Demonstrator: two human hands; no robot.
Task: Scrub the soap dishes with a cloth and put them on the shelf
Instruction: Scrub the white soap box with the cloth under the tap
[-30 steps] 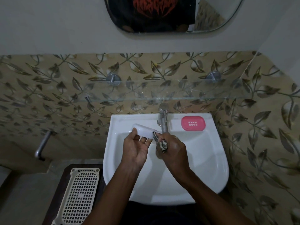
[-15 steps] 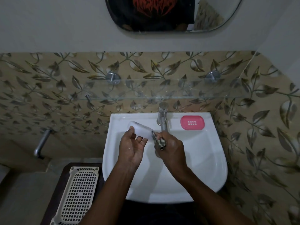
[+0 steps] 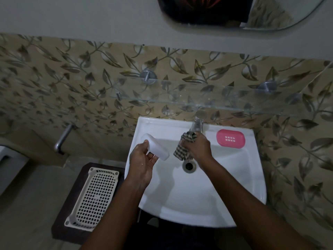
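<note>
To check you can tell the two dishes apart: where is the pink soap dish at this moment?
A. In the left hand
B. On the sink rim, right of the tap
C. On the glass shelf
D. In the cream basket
B: the pink soap dish lies on the sink rim right of the tap, while the left hand holds the white soap dish.

Home bathroom, small. Wall-hung white washbasin [image 3: 234, 186] w/ chrome tap [image 3: 197, 124] and drain [image 3: 188, 165], mirror [image 3: 252, 13] above, glass shelf [image 3: 225, 103] on chrome brackets, leaf-pattern tiles [image 3: 72, 87], pink soap dish [image 3: 230, 138] on basin rim, pipe [image 3: 62, 139] at left wall.
</note>
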